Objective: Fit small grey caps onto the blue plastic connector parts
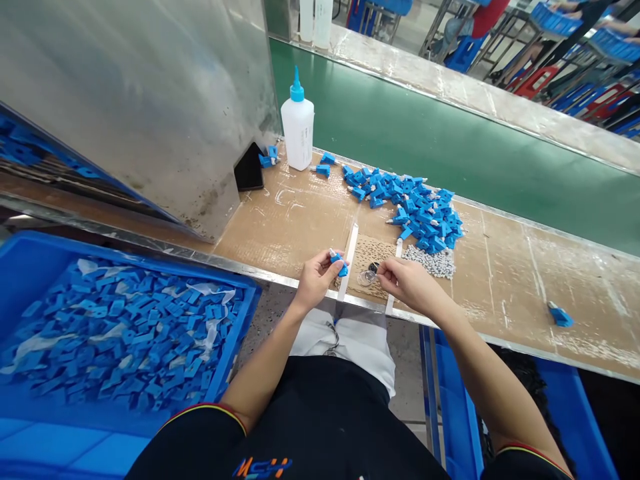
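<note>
At the bench (295, 233) edge, your left hand (316, 280) holds a blue plastic part (340, 264); your right hand (407, 283) pinches narrow, clear disc (367, 278) at 9 o'clock.

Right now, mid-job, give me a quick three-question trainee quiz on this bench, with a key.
1. Which hand holds the blue plastic part: the left hand or the right hand?
2. True or false: the grey pellets lie inside the blue crate.
3. What colour is the nozzle of the white squeeze bottle?

Key: 1. Left hand. 2. False. 3. Blue.
</note>
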Demonstrator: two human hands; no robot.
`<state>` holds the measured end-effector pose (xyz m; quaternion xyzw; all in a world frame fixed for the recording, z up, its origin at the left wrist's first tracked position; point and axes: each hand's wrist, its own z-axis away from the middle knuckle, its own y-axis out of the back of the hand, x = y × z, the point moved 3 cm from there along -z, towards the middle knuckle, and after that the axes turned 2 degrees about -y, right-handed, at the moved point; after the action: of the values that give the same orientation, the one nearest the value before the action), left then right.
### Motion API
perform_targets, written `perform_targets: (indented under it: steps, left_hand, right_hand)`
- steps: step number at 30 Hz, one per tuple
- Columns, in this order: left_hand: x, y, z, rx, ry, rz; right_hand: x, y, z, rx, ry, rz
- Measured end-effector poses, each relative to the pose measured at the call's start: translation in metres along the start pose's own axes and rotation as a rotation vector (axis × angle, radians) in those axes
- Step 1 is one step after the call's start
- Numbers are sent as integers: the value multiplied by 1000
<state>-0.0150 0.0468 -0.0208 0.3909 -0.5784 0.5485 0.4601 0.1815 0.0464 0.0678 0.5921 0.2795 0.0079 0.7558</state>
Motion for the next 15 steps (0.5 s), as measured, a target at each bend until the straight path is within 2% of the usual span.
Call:
perform_targets:
  steps: [7, 12, 15]
  left_hand:
    - [-1, 0, 2, -17, 2, -6]
    - [-1, 0, 2, -30, 11, -1]
    - [0, 0, 2, -44, 4, -2]
  right_hand:
    - [-10, -11, -9, -57, -17, 361]
    - [-15, -15, -13, -65, -21, 456]
    - [-14, -12, -12, -41, -13, 423]
